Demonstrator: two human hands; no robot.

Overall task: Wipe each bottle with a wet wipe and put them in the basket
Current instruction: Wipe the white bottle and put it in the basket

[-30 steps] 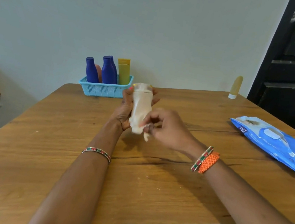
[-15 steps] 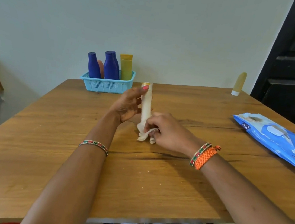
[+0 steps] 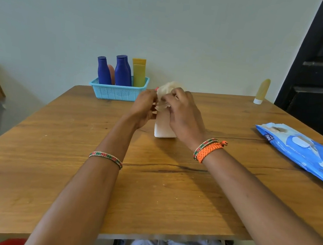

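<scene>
1. Nearest the camera, two bare forearms reach out over a smooth wooden table [image 3: 70, 172] with a dark grain crack across it. A thin beaded bracelet [image 3: 106, 157] rings the left wrist; a woven orange band [image 3: 209, 151] and a beaded one sit together on the right.
2. Mid-table, a white bottle [image 3: 163, 129] with a flat, squared base stands upright on the wood.
3. Around its upper part, the left hand [image 3: 143, 108] curls its fingers against the bottle's left side, gripping it.
4. Opposite, the right hand [image 3: 183, 114] pinches a crumpled, off-white wet wipe [image 3: 167, 90] bunched over the bottle's top; the cap is hidden.
5. Off to the right lies a glossy blue soft-plastic wipes pack [image 3: 302, 152], flat and well apart from the hands.
6. At the far edge, a light-blue perforated plastic basket [image 3: 115, 93] holds rounded dark-blue bottles [image 3: 122, 71], an olive-yellow flat-topped tube [image 3: 138, 72] and a pinkish one between the blues.
7. Far right, a tapered yellow bottle [image 3: 261, 91] stands alone on its white cap.
</scene>
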